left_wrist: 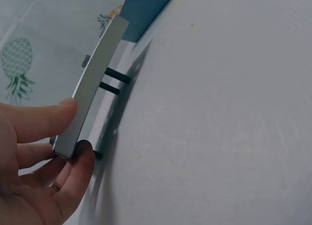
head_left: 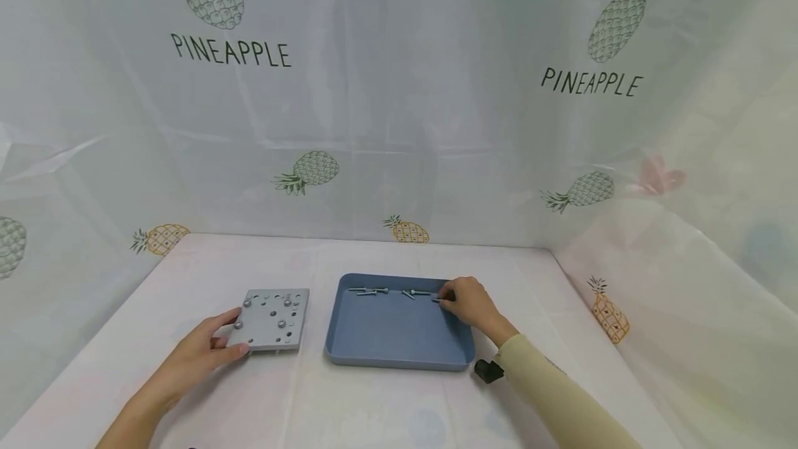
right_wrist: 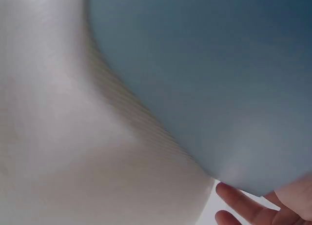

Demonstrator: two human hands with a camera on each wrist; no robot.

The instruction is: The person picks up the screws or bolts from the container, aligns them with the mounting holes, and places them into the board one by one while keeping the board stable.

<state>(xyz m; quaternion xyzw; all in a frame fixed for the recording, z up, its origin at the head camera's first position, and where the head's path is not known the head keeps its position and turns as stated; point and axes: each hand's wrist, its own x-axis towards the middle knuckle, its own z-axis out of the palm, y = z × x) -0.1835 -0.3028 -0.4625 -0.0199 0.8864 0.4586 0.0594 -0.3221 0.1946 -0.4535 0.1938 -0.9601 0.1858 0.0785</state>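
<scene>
A light grey metal plate (head_left: 262, 330) with several holes stands left of the tray, several bolts (head_left: 273, 313) set in it with their heads up. My left hand (head_left: 202, 346) grips its left edge, thumb on one face and fingers curled behind. In the left wrist view, dark shanks (left_wrist: 117, 75) stick out of the plate's underside, close over the table. At the back right corner of the blue tray (head_left: 399, 338), my right hand (head_left: 470, 303) reaches in. Its fingertips pinch a small bolt (head_left: 436, 299), partly hidden by the hand.
More loose bolts (head_left: 374, 290) lie along the tray's back side. By the right sleeve (head_left: 548, 386) a small black object (head_left: 488, 371) shows beside the tray's front right corner. A pineapple-print sheet (head_left: 405, 123) hangs behind the white-covered table (head_left: 368, 407).
</scene>
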